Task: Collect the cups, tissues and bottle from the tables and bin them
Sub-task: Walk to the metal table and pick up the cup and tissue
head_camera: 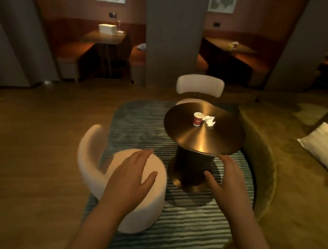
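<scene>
Standing on the round table (202, 143): red cup (197, 119) beside crumpled tissue (209, 121).

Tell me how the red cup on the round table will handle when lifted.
The cup looks like thin paper, so probably light and easily crushed by a hard squeeze. It stands upright on the glossy table, so a sideways nudge might slide or tip it. Its contents cannot be seen.
</scene>
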A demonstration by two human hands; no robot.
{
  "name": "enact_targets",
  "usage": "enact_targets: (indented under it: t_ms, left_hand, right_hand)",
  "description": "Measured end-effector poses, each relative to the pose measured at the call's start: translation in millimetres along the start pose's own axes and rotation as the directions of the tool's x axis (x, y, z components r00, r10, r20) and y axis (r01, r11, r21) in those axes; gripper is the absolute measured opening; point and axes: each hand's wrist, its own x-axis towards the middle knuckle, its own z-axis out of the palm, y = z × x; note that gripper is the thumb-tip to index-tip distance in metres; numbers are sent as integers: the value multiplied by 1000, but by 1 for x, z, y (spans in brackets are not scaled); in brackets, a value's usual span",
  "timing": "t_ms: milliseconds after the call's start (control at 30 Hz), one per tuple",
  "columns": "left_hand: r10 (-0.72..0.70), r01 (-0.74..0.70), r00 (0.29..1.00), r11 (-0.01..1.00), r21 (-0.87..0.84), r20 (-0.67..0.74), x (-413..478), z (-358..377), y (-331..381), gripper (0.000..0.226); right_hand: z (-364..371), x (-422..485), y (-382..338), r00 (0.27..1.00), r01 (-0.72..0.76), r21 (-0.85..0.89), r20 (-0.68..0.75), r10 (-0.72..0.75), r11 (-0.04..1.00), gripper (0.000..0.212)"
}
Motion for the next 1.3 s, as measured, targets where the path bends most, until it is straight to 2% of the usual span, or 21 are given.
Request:
enact_targets:
  t_ms: [133, 300, 400, 500, 700, 800, 967, 1167, 1300]
  left_hand:
    - [59, -59, 997, 998, 1, 54, 96, 29, -23, 54]
    - [105, -94, 978, 993, -70, 179, 183, 80, -38, 55]
    - [118, -105, 972, 992, -73, 202, 232, 112, -44, 54]
    - [115, -106, 970, 993, -54, 213, 284, 146, -50, 53]
    - [45, -48, 970, 999, 8, 238, 405, 226, -64, 54]
    - [-42, 48, 961, 999, -16, 274, 466, 269, -68, 54]
    - [-161, 181, 937, 983, -39, 309, 548, 338, -77, 50]
    - [-265, 285, 867, 958, 17, 421, 614, 417, -95, 50]
    - [-294, 321, 839, 947, 20, 458, 629, 456, -107, 56]
  right_hand:
    - [13, 72, 12, 993, -116, -18, -18, 116, 993, 65]
    - [35, 120, 48, 975, -220, -37, 1, 220, 975, 63]
    - [52, 157, 77, 951, -304, -39, 39, 305, 952, 64]
    - [71, 215, 108, 941, -328, -42, 67, 331, 944, 63]
    - [116, 377, 179, 947, -241, -79, 199, 252, 967, 61]
    - [136, 462, 217, 927, -205, -109, 296, 228, 973, 61]
    - [171, 581, 270, 917, -125, -145, 362, 170, 982, 59]
    - [248, 668, 331, 862, -61, -133, 492, 119, 989, 57]
    - [303, 691, 369, 807, -54, -166, 574, 141, 985, 69]
